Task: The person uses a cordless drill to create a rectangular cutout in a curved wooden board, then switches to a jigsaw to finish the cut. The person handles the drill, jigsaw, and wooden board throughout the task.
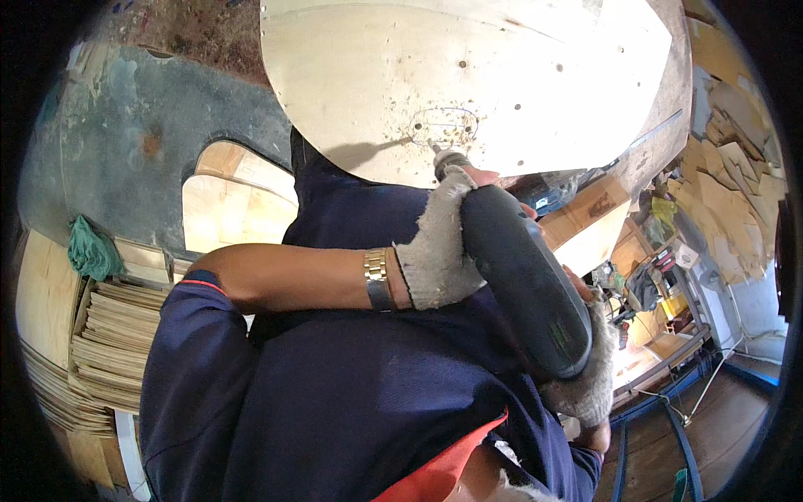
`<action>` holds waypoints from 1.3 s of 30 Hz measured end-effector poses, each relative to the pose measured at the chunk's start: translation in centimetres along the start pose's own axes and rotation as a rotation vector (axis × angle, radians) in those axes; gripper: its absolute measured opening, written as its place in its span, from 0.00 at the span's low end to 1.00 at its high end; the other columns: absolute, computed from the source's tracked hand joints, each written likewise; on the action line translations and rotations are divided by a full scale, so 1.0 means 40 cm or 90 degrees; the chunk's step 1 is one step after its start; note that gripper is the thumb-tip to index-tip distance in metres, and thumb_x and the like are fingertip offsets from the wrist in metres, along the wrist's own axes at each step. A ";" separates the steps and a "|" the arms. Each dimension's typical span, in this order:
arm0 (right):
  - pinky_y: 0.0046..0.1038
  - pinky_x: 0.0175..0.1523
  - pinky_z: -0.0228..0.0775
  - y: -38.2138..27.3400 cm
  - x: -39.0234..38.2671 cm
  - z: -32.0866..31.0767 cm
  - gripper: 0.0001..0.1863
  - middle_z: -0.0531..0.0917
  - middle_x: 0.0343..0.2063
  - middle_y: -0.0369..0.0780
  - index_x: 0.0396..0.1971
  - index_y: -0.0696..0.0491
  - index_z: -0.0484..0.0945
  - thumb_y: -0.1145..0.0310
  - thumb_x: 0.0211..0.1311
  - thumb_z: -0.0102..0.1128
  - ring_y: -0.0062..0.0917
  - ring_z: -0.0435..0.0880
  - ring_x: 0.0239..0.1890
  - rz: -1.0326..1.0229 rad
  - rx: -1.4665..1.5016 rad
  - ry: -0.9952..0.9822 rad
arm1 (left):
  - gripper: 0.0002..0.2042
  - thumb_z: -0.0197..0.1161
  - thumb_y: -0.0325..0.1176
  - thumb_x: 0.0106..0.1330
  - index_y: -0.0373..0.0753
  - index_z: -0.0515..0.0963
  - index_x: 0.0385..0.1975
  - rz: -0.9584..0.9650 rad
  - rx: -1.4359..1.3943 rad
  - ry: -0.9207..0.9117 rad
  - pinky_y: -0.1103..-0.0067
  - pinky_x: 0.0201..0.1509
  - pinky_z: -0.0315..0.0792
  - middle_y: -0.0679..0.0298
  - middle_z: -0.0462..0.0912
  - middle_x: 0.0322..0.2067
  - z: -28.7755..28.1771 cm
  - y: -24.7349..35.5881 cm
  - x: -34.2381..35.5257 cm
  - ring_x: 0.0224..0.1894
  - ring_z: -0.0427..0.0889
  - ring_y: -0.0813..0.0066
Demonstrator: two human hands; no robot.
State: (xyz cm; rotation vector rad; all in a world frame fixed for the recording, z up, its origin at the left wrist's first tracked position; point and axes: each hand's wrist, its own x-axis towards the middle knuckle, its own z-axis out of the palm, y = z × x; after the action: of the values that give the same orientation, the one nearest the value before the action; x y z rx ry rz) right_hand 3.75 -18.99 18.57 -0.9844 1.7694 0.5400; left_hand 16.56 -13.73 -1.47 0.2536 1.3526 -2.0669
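Note:
A black power drill (527,280) slants across the middle, its chuck and bit pointing at a pale plywood board (351,84). My left hand (439,251), in a worn grey-white glove with bare fingertips, is closed round the drill's front just behind the chuck. At the drill's rear is my right hand (595,360), gloved alike and mostly hidden by the body; its fingers show along the far side. The bit meets the board beside a pencilled oval (477,119), among scattered wood chips (452,132). Several dark holes dot the board.
A grey-green panel (125,117) lies at the left, with a curved cut-out piece of plywood (234,209). Stacked thin boards (121,343) and a green bag (94,249) are below it. Wood offcuts (728,176) heap at the right, near a cluttered shelf (661,293).

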 end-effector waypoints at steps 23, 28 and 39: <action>0.33 0.62 0.76 0.049 0.010 0.073 0.50 0.82 0.58 0.48 0.70 0.56 0.67 0.76 0.41 0.80 0.32 0.83 0.59 -0.087 0.015 0.053 | 0.34 0.47 0.59 0.74 0.26 0.78 0.51 -0.019 0.077 0.042 0.58 0.62 0.77 0.45 0.82 0.49 -0.033 0.040 -0.010 0.53 0.83 0.53; 0.32 0.61 0.77 0.044 0.012 0.069 0.48 0.82 0.57 0.48 0.69 0.56 0.68 0.77 0.43 0.80 0.31 0.83 0.58 -0.133 -0.032 0.051 | 0.34 0.46 0.59 0.74 0.26 0.78 0.51 -0.032 0.064 0.010 0.59 0.62 0.77 0.44 0.82 0.49 -0.038 0.041 -0.008 0.52 0.84 0.52; 0.32 0.63 0.76 0.040 0.018 0.122 0.43 0.78 0.61 0.47 0.70 0.57 0.66 0.81 0.52 0.75 0.31 0.81 0.61 0.077 0.455 0.092 | 0.28 0.58 0.52 0.67 0.24 0.79 0.40 -0.021 0.042 0.017 0.67 0.49 0.83 0.48 0.84 0.34 -0.037 0.052 -0.006 0.36 0.86 0.57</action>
State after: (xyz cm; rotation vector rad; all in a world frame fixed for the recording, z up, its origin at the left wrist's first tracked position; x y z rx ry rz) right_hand 5.00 -14.77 15.82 -0.4214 1.9447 -0.1114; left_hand 17.76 -12.86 -3.59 0.2897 1.3131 -2.1455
